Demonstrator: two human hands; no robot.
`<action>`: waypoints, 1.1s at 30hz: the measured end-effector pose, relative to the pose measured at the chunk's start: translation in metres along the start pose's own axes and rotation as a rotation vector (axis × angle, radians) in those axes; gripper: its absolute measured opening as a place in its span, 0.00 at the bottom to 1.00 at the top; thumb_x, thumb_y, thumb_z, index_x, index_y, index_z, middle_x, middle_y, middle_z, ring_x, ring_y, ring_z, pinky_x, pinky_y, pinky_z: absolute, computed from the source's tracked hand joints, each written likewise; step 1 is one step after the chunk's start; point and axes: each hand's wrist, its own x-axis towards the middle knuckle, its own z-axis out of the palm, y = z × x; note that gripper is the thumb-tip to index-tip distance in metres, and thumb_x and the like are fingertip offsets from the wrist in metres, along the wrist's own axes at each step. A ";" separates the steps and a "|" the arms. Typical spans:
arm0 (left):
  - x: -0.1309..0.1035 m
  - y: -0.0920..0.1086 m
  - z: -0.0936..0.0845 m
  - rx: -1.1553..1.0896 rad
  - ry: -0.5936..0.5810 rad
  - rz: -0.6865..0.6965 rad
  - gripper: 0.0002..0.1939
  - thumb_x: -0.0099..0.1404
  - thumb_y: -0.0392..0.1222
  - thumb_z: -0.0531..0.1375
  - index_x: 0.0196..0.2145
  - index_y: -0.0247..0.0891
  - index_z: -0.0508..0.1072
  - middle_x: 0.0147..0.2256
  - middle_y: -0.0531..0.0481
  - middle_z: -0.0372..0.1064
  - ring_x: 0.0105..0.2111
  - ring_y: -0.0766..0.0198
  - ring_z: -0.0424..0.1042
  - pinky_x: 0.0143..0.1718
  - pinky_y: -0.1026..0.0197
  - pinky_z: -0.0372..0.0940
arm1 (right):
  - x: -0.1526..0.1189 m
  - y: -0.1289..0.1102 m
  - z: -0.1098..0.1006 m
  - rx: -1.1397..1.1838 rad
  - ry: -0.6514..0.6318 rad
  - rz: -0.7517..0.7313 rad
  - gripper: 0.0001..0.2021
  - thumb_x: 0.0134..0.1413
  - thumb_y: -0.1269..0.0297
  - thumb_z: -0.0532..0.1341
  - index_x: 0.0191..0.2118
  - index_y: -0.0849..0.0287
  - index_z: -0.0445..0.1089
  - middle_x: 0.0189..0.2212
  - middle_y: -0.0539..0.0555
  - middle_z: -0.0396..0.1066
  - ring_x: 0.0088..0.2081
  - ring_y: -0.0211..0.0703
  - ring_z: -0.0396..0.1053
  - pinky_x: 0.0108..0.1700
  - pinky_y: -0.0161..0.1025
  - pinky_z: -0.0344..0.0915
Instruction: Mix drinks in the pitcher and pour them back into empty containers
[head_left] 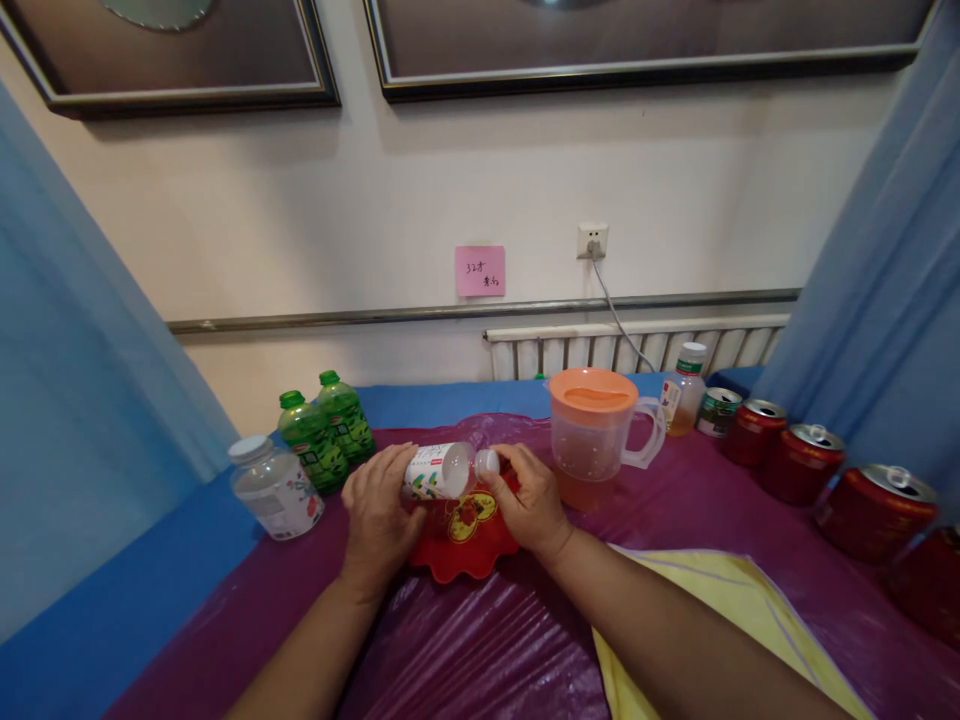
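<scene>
My left hand (381, 515) is wrapped round the body of a clear plastic bottle (444, 472) with a white label. The bottle lies nearly level in the air, its neck pointing right. At that neck, my right hand (531, 498) has its fingers closed on the white cap (487, 463). Whether the cap is loose or screwed on I cannot tell. Below both hands sits a red scalloped tray (450, 570) with a yellow pattern. Just right of my right hand stands a clear pitcher (589, 450) with an orange lid and brownish liquid inside.
Two green bottles (319, 440) and a clear jar (276, 490) stand at left. Several red cans (810, 465), a small green can (718, 411) and a bottle of amber liquid (683, 390) line the right. A yellow cloth (720, 600) lies on the purple plastic sheet (465, 660).
</scene>
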 end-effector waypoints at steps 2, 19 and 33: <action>0.000 -0.001 0.001 0.005 0.010 0.008 0.30 0.58 0.39 0.59 0.59 0.39 0.66 0.55 0.39 0.71 0.56 0.45 0.68 0.60 0.45 0.54 | 0.000 0.000 0.001 -0.029 0.001 -0.028 0.12 0.68 0.56 0.56 0.45 0.58 0.71 0.36 0.56 0.74 0.38 0.46 0.71 0.41 0.41 0.67; 0.001 -0.001 0.002 0.007 -0.012 -0.007 0.29 0.54 0.41 0.60 0.55 0.38 0.69 0.52 0.39 0.73 0.52 0.43 0.69 0.54 0.44 0.56 | 0.002 0.003 -0.001 -0.098 -0.031 -0.081 0.13 0.70 0.56 0.52 0.46 0.58 0.67 0.37 0.58 0.72 0.39 0.48 0.69 0.43 0.44 0.66; 0.001 -0.006 0.005 0.000 -0.064 -0.050 0.29 0.54 0.42 0.60 0.55 0.40 0.69 0.52 0.40 0.73 0.51 0.44 0.70 0.55 0.45 0.56 | 0.004 0.000 -0.011 -0.161 -0.124 -0.215 0.18 0.66 0.65 0.55 0.58 0.61 0.65 0.52 0.63 0.71 0.54 0.52 0.68 0.55 0.51 0.65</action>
